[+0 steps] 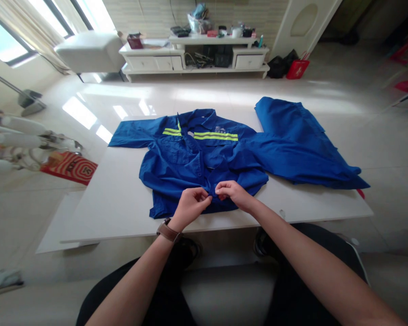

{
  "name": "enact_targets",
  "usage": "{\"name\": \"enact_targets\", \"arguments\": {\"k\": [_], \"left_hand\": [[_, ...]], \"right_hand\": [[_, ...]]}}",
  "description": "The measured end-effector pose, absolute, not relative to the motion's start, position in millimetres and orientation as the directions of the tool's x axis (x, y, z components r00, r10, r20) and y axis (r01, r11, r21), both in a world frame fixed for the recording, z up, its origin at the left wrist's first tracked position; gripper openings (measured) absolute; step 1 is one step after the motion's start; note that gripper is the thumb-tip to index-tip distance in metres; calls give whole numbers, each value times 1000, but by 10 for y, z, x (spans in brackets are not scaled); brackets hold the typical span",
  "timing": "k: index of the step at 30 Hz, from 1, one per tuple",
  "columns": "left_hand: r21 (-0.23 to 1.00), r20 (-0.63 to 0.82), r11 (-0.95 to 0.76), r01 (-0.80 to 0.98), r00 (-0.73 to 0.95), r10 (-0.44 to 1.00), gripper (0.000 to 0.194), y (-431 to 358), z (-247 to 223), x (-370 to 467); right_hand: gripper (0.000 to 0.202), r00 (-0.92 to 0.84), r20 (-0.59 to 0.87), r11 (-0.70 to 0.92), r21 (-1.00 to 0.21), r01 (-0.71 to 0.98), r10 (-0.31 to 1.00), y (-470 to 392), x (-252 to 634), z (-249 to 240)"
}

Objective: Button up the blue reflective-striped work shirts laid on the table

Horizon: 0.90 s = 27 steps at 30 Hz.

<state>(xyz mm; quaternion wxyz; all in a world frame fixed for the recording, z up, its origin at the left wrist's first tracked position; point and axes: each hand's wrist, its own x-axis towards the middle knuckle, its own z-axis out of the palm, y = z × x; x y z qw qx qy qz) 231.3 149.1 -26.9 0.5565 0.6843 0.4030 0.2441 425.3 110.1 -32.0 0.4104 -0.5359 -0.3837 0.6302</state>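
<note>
A blue work jacket [177, 154] with yellow-and-grey reflective stripes lies front up on the white table, its collar toward the far side. One sleeve stretches out to the left, and the cloth is rumpled near the lower front. My left hand [194, 199], with a brown watch on the wrist, pinches the jacket's front near the hem. Close beside it, my right hand [231, 192] has its fingers pinched on the jacket's front too. The exact bit of cloth between the fingertips is too small to make out.
More blue folded clothing [292, 131] lies at the table's right end. The white table [115, 199] has its near edge by my knees. Beyond stands a white TV cabinet [149, 61] with clutter. A red patterned bag [71, 168] is at left, a grey stool [88, 52] by the window.
</note>
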Motion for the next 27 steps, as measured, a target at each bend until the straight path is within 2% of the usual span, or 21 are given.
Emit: {"name": "enact_targets", "arguments": {"k": [3, 8, 11, 13, 15, 17, 20, 23, 25, 27], "left_hand": [[941, -23, -161, 297, 531, 847, 25, 1471, -244, 2312], [894, 98, -303, 329, 517, 850, 24, 1552, -161, 2243], [812, 41, -391, 434, 624, 780, 36, 1656, -151, 2108], [694, -51, -472, 543, 691, 721, 38, 1690, -191, 2014], [538, -156, -556, 633, 723, 673, 31, 1683, -260, 1948], [404, -234, -609, 682, 721, 652, 21, 1660, -333, 1915], [340, -302, -608, 718, 695, 652, 34, 1675, -386, 1885], [347, -450, -514, 785, 620, 643, 28, 1786, -343, 1793], [311, -606, -425, 850, 521, 600, 13, 1876, -286, 1681], [283, -726, -343, 896, 434, 534, 14, 1943, -226, 1559]], "right_hand": [[27, -154, -377, -394, -914, -99, 913, 1107, 4253, -335], [36, -100, -261, -254, -964, 81, 960, 1101, 4301, -332], [37, -152, -281, -246, -945, 214, 948, 1077, 4371, -292], [37, -213, -302, -226, -920, 321, 929, 1057, 4433, -252], [39, -280, -315, -156, -868, 472, 907, 1034, 4502, -217], [45, -315, -333, -43, -745, 665, 889, 1005, 4567, -199], [55, -249, -404, 62, -422, 904, 880, 945, 4632, -215], [54, -136, -440, 81, -140, 987, 888, 889, 4651, -252], [54, -83, -412, 76, -32, 997, 907, 876, 4658, -261], [51, -40, -381, 46, 8, 999, 924, 888, 4678, -232]]}}
